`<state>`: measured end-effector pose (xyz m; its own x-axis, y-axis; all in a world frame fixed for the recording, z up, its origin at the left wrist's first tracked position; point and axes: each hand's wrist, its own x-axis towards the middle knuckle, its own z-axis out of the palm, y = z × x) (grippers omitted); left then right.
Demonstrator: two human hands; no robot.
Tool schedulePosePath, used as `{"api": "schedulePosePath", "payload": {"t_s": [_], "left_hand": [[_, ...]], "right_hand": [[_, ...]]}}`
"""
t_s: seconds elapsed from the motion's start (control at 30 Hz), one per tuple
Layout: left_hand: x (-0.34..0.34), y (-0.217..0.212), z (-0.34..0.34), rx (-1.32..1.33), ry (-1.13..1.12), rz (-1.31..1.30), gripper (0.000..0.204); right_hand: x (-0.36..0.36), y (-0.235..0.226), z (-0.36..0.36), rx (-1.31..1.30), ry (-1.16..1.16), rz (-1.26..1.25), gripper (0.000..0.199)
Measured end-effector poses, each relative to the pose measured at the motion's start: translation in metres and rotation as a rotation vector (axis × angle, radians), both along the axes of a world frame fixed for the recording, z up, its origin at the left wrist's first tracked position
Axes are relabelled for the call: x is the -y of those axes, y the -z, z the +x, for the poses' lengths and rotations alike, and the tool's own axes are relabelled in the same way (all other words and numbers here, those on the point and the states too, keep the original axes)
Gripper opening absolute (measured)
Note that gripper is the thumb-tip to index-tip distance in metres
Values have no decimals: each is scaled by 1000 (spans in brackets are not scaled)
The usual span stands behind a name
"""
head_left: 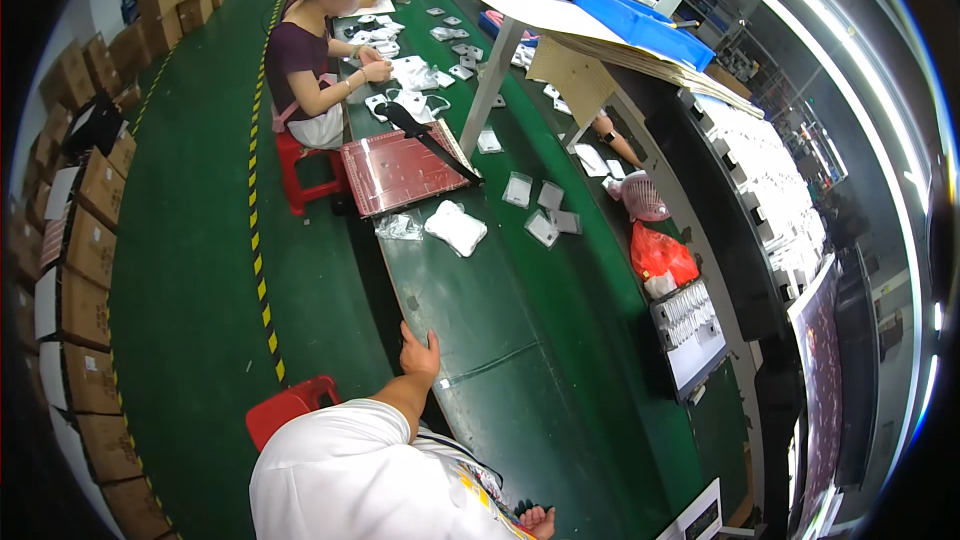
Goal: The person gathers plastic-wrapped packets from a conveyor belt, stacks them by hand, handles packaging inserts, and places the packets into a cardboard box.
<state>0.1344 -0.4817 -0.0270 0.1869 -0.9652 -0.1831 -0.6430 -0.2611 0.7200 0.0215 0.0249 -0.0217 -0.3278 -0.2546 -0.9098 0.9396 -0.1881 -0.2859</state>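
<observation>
My left hand (420, 353) rests at the left edge of the green worktable (500, 340), thumb apart from the fingers, holding nothing. Low in the view, beside my white shirt, my right hand (538, 520) is partly visible with its fingers curled in; what they hold, if anything, is hidden. Farther along the table lies a white cloth-like bundle (457, 229), next to some clear plastic bags (400, 227). Behind these stands a red-topped paper cutter (400, 170) with a black blade arm (430, 143). Several small clear packets (543, 227) lie to its right.
A seated co-worker (305, 70) handles white items at the far left. Red stools (290, 410) stand beside the table. To the right are a red plastic bag (662, 256), a pink fan (643, 197), a tray of white parts (690, 325) and a metal post (500, 80).
</observation>
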Motion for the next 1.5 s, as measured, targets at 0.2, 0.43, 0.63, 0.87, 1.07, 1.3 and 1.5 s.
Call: {"api": "schedulePosePath", "payload": {"t_s": [0.2, 0.43, 0.63, 0.87, 1.07, 1.3, 1.5], "left_hand": [[0, -2, -1, -5, 4, 31, 74], [-1, 2, 0, -11, 6, 11, 74], [0, 0, 3, -16, 1, 10, 74], [1, 0, -1, -22, 8, 0, 73], [1, -4, 1, -13, 12, 21, 73], [0, -2, 0, -9, 13, 18, 73], [0, -1, -1, 6, 4, -2, 73]], "right_hand": [[6, -5, 3, -15, 28, 184, 61], [19, -33, 7, -6, 27, 67, 57], [16, -32, 5, -26, 38, 47, 54], [-39, 43, -10, -141, -39, 144, 49], [-39, 44, -12, -89, 2, 223, 49], [-42, 44, -14, -88, -5, 197, 49], [-37, 40, -9, -136, -8, 176, 49]]}}
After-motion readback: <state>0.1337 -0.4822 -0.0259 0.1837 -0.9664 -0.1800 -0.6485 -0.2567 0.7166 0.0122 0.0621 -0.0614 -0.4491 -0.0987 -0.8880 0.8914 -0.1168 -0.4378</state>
